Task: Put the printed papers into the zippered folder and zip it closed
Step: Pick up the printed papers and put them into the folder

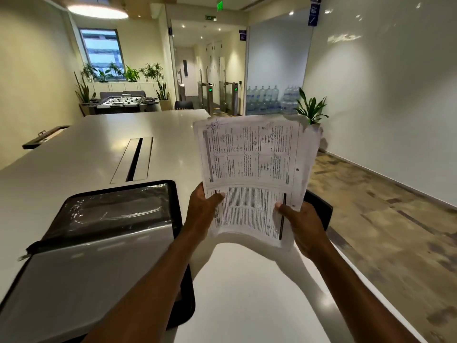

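Note:
A stack of printed papers is held upright in the air above the table's right side, facing me. My left hand grips its lower left edge with the thumb on the front. At the lower right edge, my right hand holds the same stack. The black zippered folder lies open and flat on the table to the left of my hands, showing a clear plastic pocket in its far half and a grey panel in its near half. My left forearm crosses over the folder's right edge.
The long white table has a cable slot in its middle and a dark clipboard-like item at its far left edge. A dark chair back shows behind the papers. Patterned floor and a white wall lie to the right.

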